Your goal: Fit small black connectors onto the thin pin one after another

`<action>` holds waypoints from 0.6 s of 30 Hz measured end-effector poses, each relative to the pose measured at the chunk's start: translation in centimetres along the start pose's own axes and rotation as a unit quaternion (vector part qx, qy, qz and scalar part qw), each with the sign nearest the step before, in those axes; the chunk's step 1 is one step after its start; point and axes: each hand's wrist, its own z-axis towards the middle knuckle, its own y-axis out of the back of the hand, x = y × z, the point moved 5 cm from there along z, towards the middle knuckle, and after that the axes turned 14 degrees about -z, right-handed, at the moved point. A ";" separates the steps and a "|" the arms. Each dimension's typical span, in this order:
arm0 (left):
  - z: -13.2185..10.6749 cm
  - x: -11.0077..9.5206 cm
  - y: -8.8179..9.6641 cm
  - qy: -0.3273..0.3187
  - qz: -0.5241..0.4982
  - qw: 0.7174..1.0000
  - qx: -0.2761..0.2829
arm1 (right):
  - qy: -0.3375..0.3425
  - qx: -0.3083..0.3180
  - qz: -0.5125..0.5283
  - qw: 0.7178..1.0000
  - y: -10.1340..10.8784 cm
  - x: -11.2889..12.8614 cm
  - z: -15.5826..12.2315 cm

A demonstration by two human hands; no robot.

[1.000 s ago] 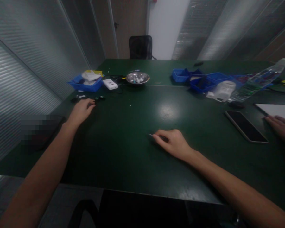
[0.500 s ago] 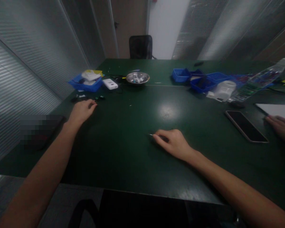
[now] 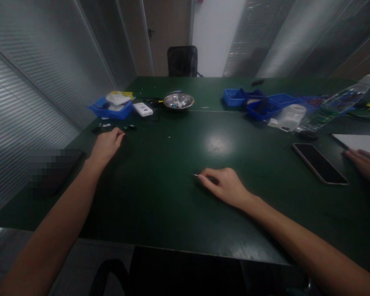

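My right hand (image 3: pixel 223 185) rests on the green table and is closed around a slim dark tool with a thin, shiny metal tip (image 3: pixel 195 175). The tip points left, and the fingers hide most of the tool. Farther off, my left hand (image 3: pixel 108 144) reaches over the table's left side, its fingertips pressed together. Whatever they may hold is too small or hidden to name. Just beyond those fingertips lie small dark and green pieces (image 3: pixel 131 127). More small black pieces (image 3: pixel 96 129) lie left of the hand.
A blue basket (image 3: pixel 111 113), a white device (image 3: pixel 143 109) and a metal bowl (image 3: pixel 179 107) stand farther back. Blue trays (image 3: pixel 260 112), a plastic bottle (image 3: pixel 333 105) and a phone (image 3: pixel 320 163) occupy the right. Another person's hand (image 3: pixel 365 164) lies at the right edge.
My left hand has shifted very slightly among the small pieces, its fingers still together. My right hand and its tool look unmoved.
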 end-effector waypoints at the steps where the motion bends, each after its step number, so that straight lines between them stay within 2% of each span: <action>1: 0.0 -0.2 0.0 -0.001 0.014 1.000 0.008 | 0.001 0.002 0.000 1.000 0.0 0.1 0.0; 4: 0.1 -0.7 -0.3 -0.015 0.045 0.998 0.030 | 0.004 0.003 0.000 1.000 0.1 0.2 0.1; 7: 0.3 -0.7 -0.6 -0.016 0.039 0.999 0.028 | 0.007 -0.001 0.002 1.000 0.2 0.2 0.0; 10: 0.3 -0.5 -0.6 -0.011 -0.017 1.000 0.005 | 0.006 -0.004 0.005 1.000 0.1 0.1 0.0; 15: 0.1 0.7 -0.5 0.044 -0.145 0.987 -0.051 | 0.006 -0.003 -0.009 1.000 0.0 0.0 0.0; 18: 0.1 1.0 -0.5 0.035 -0.159 0.985 -0.056 | 0.008 0.000 -0.009 1.000 0.0 0.0 0.0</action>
